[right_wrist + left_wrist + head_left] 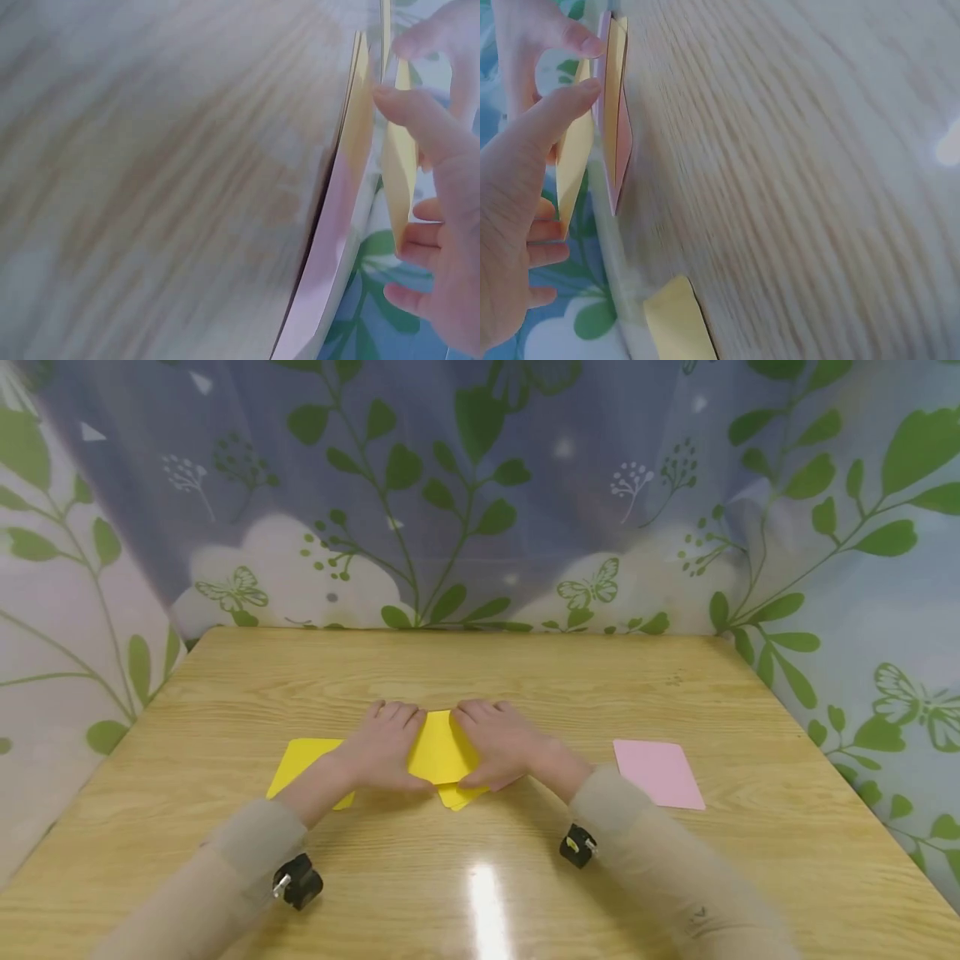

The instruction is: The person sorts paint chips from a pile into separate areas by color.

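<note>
A yellow paper sheet point(442, 747) is held between both hands at the middle of the table. My left hand point(382, 747) grips its left side, fingers at the far edge and thumb at the near edge. The right hand point(498, 745) grips the opposite side the same way. In the left wrist view the sheet point(575, 161) stands apart from the tabletop, between thumb and fingers. Beneath it lie overlapping yellow cards point(455, 797) and a pink card point(507, 782), mostly hidden by the sheet and right hand.
Beside the left forearm a yellow card point(300, 760) lies on the wooden table point(420, 877), partly covered by the arm. A pink square card point(660, 774) lies at the right. Leaf-printed curtains point(480, 552) hang behind the table and along both sides.
</note>
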{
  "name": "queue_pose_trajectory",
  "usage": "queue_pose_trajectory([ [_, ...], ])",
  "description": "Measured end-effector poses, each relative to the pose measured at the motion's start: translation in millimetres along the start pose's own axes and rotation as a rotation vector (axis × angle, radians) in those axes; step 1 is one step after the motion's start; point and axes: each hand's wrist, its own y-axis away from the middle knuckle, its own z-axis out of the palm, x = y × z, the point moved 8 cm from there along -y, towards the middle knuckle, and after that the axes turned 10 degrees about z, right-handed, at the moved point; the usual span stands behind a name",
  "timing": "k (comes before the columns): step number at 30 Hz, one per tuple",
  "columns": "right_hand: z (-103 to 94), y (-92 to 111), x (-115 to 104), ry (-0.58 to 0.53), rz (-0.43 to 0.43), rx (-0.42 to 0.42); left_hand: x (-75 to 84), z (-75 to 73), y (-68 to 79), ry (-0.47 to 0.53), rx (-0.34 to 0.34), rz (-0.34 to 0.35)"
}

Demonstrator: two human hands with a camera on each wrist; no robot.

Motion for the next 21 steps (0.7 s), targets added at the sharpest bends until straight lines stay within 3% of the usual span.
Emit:
queue_pose_trajectory([
  [4,-1.8,-6,-13,0.04,-0.004,0.021,-8.7,-0.5,10.0,-0.001,0.009,-0.042],
  [11,-8.0,-15,-34,0.046,-0.011,0.071,-16.2,-6.1,29.4,-0.001,0.031,-0.042],
  [21,-11.2,-32,-68,0.028,0.005,0.064,-35.8,-4.2,60.8,-0.006,-0.004,-0.071],
])
